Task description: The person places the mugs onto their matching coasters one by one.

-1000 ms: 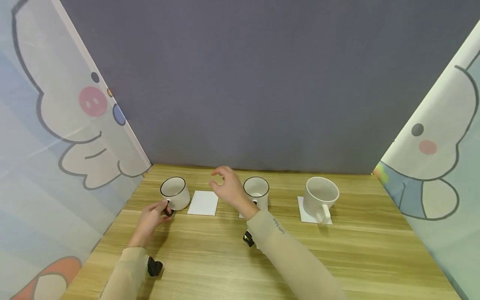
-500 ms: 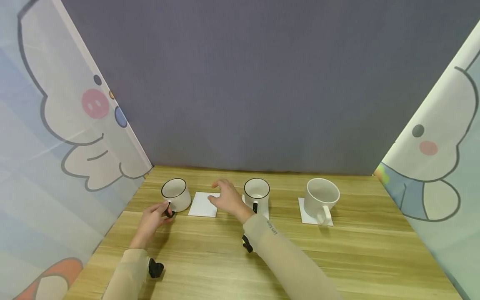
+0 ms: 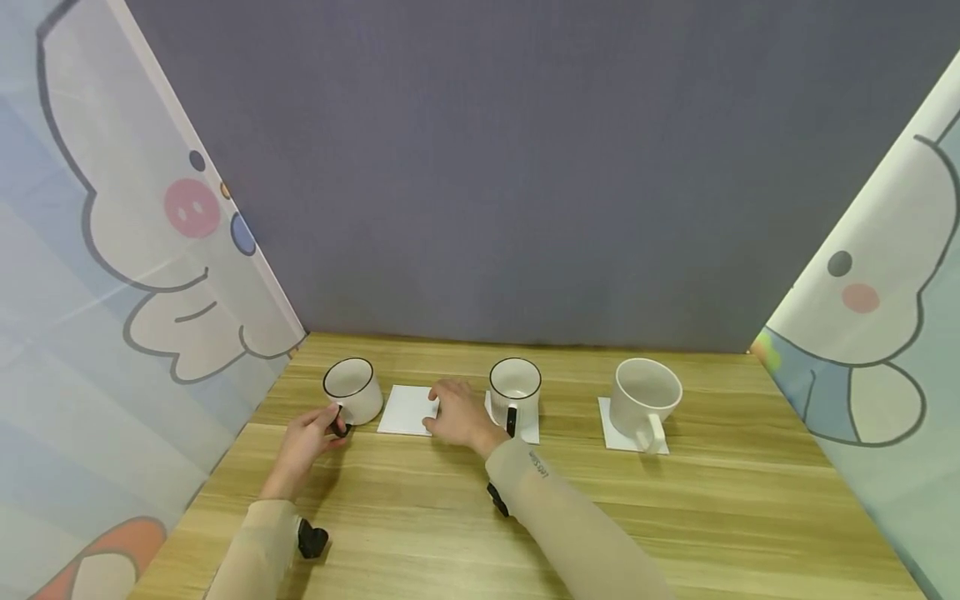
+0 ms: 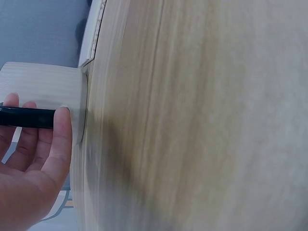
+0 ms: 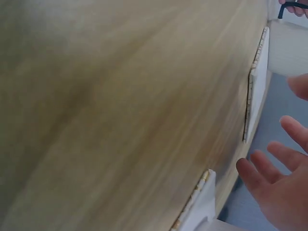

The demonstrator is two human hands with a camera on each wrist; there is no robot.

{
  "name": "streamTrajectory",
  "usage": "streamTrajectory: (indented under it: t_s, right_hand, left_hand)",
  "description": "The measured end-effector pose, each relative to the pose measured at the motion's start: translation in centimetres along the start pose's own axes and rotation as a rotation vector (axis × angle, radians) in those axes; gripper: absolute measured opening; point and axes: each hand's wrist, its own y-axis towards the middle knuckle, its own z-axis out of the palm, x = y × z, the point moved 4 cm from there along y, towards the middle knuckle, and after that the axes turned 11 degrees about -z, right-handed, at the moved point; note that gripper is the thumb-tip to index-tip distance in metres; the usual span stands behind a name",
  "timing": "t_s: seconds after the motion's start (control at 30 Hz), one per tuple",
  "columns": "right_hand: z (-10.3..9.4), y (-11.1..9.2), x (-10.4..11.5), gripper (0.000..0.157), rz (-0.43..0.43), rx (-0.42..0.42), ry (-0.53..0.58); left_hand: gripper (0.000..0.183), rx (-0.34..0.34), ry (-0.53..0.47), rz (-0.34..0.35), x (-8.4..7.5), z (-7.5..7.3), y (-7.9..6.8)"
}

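Observation:
At the table's far left stands a white mug with a dark rim. My left hand holds it by its black handle, fingers and thumb around it in the left wrist view. A bare white square coaster lies just right of that mug. Over the coaster's right edge is my right hand, thumb and fingers bent and apart. In the right wrist view that hand has nothing between its spread fingers, and the coaster lies flat beyond them.
A second dark-rimmed white mug stands on a coaster close right of my right hand, black handle toward me. Farther right, a larger plain white mug stands on another coaster. A grey panel closes the back.
My right hand has come down and toward me, from above the table behind the bare coaster to that coaster's right edge. My left hand keeps its hold on the left mug's handle.

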Motion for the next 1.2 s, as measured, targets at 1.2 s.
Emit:
streamTrajectory:
  t_s: [1.2]
  right_hand:
    - [2.0,-0.7,-0.6,0.029,0.051,0.095,-0.060]
  left_hand:
    - [0.046,0.024,0.038,-0.009,-0.1,0.0,-0.2]
